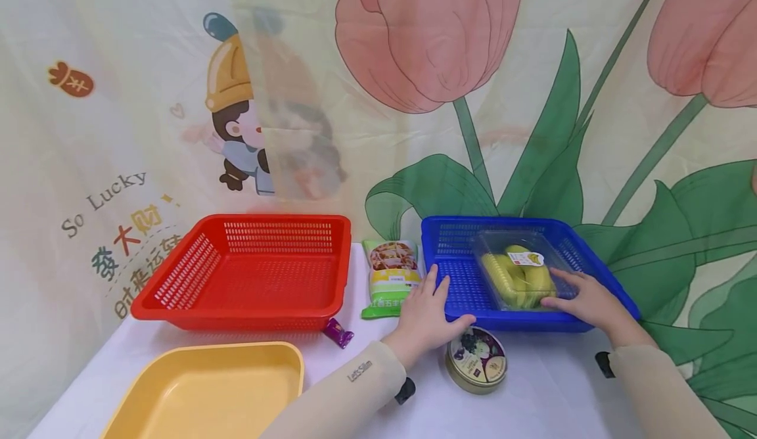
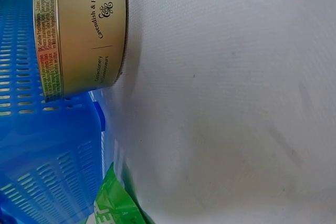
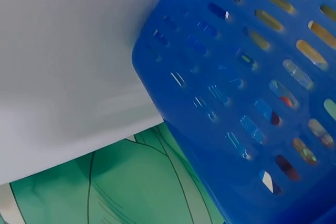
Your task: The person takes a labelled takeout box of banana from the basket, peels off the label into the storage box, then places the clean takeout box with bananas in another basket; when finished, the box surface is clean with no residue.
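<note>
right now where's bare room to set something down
Bare: table between tin and right sleeve, in front of the blue basket; inside the red basket. Crowded: around the left hand, near bag and tin; blue basket's right side, holding fruit box.

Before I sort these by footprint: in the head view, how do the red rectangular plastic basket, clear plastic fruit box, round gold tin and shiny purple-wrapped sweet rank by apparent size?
Largest to smallest:
1. Red basket
2. Clear fruit box
3. Round gold tin
4. Purple-wrapped sweet
</note>
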Demonstrator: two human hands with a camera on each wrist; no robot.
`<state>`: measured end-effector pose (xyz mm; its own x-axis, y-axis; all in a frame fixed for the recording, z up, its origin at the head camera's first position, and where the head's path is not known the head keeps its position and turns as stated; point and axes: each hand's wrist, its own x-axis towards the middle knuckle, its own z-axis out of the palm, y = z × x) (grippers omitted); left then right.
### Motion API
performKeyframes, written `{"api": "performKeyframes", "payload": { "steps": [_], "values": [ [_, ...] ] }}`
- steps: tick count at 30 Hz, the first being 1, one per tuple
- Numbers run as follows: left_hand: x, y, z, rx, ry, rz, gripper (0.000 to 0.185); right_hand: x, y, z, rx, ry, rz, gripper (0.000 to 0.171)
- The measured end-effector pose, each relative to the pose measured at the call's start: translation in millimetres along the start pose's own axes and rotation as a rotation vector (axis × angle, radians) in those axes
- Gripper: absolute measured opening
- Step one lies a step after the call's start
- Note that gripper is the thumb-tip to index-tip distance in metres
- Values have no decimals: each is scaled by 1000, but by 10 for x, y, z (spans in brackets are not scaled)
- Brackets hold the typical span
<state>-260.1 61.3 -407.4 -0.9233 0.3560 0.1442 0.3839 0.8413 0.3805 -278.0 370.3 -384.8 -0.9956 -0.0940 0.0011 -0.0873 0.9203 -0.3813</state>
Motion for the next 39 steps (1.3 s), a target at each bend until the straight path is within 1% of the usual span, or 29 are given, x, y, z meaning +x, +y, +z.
{"api": "performKeyframes", "payload": {
  "steps": [7, 11, 16, 23, 28, 32, 36, 39],
  "values": [
    [-22, -35, -8, 8, 13, -5, 84, 3, -59, 25, 10, 27, 25, 90],
    [-21, -35, -16, 15, 21, 3, 84, -14, -58, 17, 7, 39, 40, 91],
    [-7, -25, -22, 6, 20, 9, 84, -34, -43, -5, 32, 47, 55, 92],
    [8, -48, -14, 0, 24, -2, 84, -1, -57, -17, 29, 61, 52, 92],
    [9, -54, -13, 0, 34, 2, 84, 10, -65, -32, 64, 53, 53, 90],
    [8, -48, -5, 10, 29, 1, 84, 0, -55, -46, 98, 37, 56, 89],
    [6, -35, 5, 10, 24, 3, 85, -26, -34, -47, 107, 32, 69, 89],
    [-1, -25, 8, 5, 21, 8, 85, -51, -21, -48, 97, 48, 73, 89]
  ]
}}
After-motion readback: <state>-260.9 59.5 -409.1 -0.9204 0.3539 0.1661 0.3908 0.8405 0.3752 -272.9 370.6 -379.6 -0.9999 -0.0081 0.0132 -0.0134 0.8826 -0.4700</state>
